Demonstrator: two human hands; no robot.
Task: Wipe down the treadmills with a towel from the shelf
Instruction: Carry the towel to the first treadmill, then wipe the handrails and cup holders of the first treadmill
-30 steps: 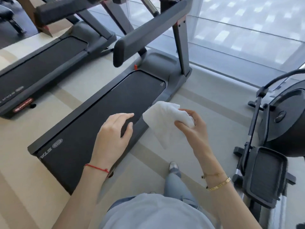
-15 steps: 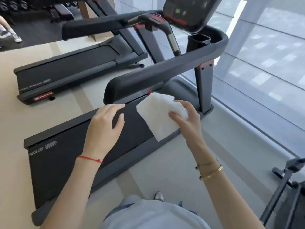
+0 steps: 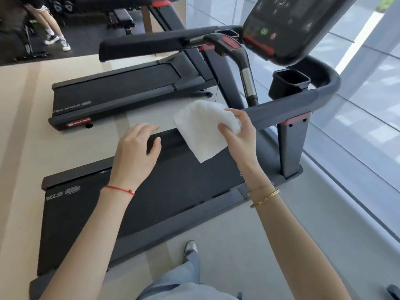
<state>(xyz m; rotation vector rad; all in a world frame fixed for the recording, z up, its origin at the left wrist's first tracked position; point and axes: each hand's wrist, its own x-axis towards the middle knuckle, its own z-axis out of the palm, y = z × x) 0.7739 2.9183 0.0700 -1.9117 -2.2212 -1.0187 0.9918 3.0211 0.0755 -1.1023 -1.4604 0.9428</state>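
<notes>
Nearest to me, I am seeing a pale blue trouser leg and a shoe (image 3: 190, 247) standing on the floor (image 3: 270, 234) beside the near treadmill (image 3: 173, 191). My two forearms are reaching out over its dark belt. The left hand (image 3: 135, 154) is hovering above the belt with its fingers relaxed and slightly spread, holding nothing; a red string (image 3: 118, 189) is circling that wrist. The right hand (image 3: 239, 133) is gripping a white towel (image 3: 201, 128), fingers and thumb curled round one bunched end while the rest is hanging down over the belt; I cannot tell whether the cloth is touching it. A gold bracelet (image 3: 266, 198) is sitting on the right wrist. Just beyond the towel the grey handrail (image 3: 292, 102) is running toward the console (image 3: 292, 24). Farther off, a second treadmill (image 3: 121, 94) is lying parallel, and a person's legs (image 3: 49, 24) are standing at the far left.
</notes>
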